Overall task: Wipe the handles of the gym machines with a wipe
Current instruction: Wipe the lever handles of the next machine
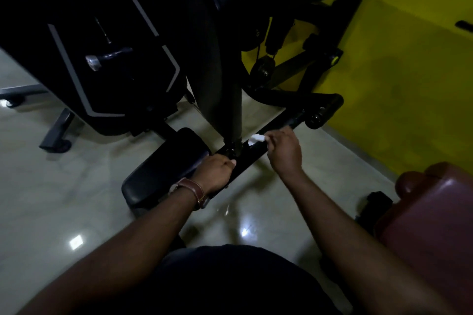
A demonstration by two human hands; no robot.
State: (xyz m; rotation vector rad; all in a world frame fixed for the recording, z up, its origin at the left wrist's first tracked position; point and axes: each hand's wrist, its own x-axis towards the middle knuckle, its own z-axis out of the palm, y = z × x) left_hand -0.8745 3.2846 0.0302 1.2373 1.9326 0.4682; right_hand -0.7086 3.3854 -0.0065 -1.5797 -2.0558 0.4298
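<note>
I see two hands. My left hand (217,169) curls its fingers round the black bar (258,151) of the gym machine. My right hand (284,148) pinches one white wipe (256,138) and presses it on the same bar, a little farther along. One brown watch strap (193,190) sits on my left wrist. One black seat pad (163,171) lies just beside the bar.

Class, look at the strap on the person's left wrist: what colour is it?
Brown. The watch strap on the left wrist shows best in the head view, the only view given.
</note>
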